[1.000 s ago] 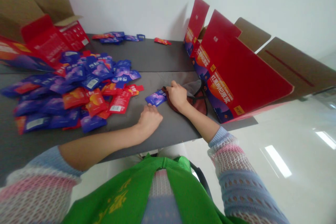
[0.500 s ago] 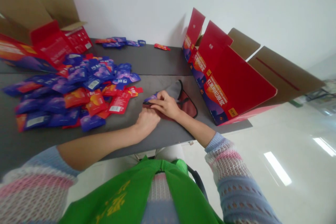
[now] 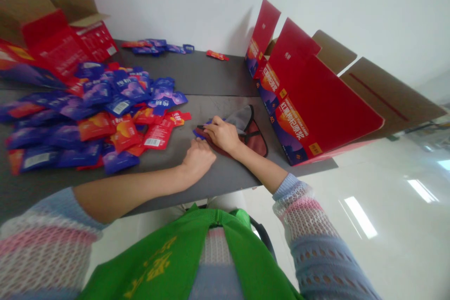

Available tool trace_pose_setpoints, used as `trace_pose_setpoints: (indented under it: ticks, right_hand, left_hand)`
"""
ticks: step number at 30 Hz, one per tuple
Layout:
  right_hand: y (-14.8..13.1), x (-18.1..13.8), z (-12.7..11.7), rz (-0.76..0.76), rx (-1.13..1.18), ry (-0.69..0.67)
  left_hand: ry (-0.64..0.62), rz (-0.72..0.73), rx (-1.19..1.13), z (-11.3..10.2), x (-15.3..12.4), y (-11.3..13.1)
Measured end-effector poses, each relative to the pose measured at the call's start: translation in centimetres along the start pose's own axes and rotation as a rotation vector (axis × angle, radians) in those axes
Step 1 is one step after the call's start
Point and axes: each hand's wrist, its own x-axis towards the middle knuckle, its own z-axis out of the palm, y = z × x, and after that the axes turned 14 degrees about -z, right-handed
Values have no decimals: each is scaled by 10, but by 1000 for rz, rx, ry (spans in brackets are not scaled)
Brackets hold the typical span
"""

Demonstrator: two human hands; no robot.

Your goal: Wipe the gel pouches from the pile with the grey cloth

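A brownish-red and grey cloth (image 3: 256, 144) with black edging lies bunched on the grey table. My right hand (image 3: 225, 136) is closed on its folded left end, pressing it down. Beneath that end, a strip of a blue-purple sachet (image 3: 197, 134) shows; most of it is covered. My left hand (image 3: 199, 159) is curled shut just below, with its fingertips at the sachet's near edge. What lies inside those fingers is largely hidden. Left of my hands spreads a pile of blue and red sachets (image 3: 121, 105).
Red printed cartons (image 3: 302, 98) with raised flaps stand on the right. Another open carton (image 3: 52, 47) is at the back left. Several sachets (image 3: 151, 47) lie along the wall, with a lone red sachet (image 3: 217, 55) farther right. The table's front edge runs close to my body.
My right hand has drawn the cloth's end over the sachet, covering more of it. The hands are slightly farther apart. The view has shifted a little.
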Motion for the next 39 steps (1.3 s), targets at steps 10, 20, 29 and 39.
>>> trace_pose_setpoints:
  ticks: [10, 20, 29, 39]
  right_hand:
    - [28, 3, -17, 443, -239, -104]
    - [6, -2, -30, 149, -43, 51]
    - [-2, 6, -13, -205, 29, -68]
    - [11, 9, -14, 81, -122, -35]
  left_hand:
    - [1, 30, 30, 7, 1, -1]
    - [-32, 30, 77, 0, 1, 2]
    - [-25, -38, 33, 2, 1, 6]
    - [-75, -90, -21, 3, 1, 5]
